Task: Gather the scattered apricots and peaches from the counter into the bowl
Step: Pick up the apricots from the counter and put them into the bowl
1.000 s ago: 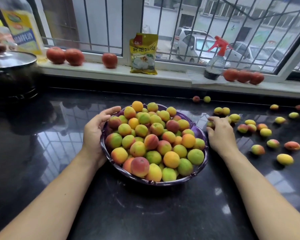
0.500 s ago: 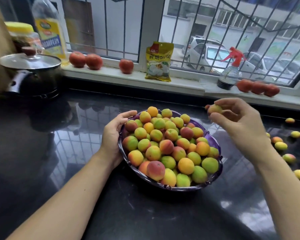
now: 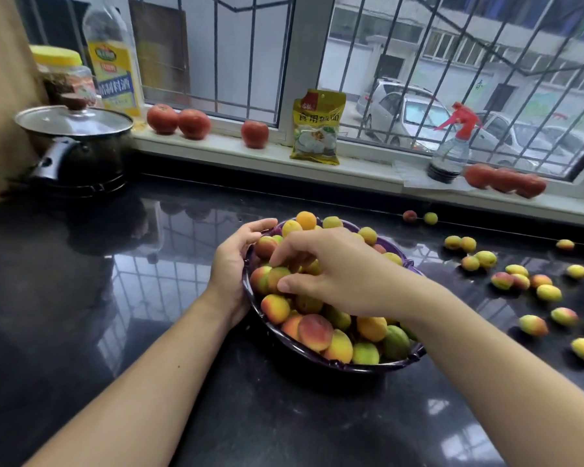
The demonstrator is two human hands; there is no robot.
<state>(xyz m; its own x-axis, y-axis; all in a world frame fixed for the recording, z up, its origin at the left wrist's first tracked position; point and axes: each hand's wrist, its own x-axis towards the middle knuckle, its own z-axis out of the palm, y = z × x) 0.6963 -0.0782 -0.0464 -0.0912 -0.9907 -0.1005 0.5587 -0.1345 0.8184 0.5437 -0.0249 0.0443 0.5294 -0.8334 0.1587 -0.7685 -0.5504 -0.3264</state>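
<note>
The purple bowl [image 3: 378, 365], heaped with apricots and peaches, sat mid-counter [image 3: 81, 332]. The right hand [image 3: 338, 274] reached over the heap, fingers curled down among the fruit; whether they held one could not be told. The left hand [image 3: 231, 264] gripped the bowl's left rim. Loose fruit [image 3: 533, 325] lay scattered toward the counter's right edge.

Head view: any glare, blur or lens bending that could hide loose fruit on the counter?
Head view: window glare streaks the glossy black counter, mostly left of the bowl; the scattered fruit on the right stays readable, slightly soft toward the edge. Wide-angle bending curves the window bars and sill. The tomatoes at right look motion-smeared. The right hand covers part of the pile.
</note>
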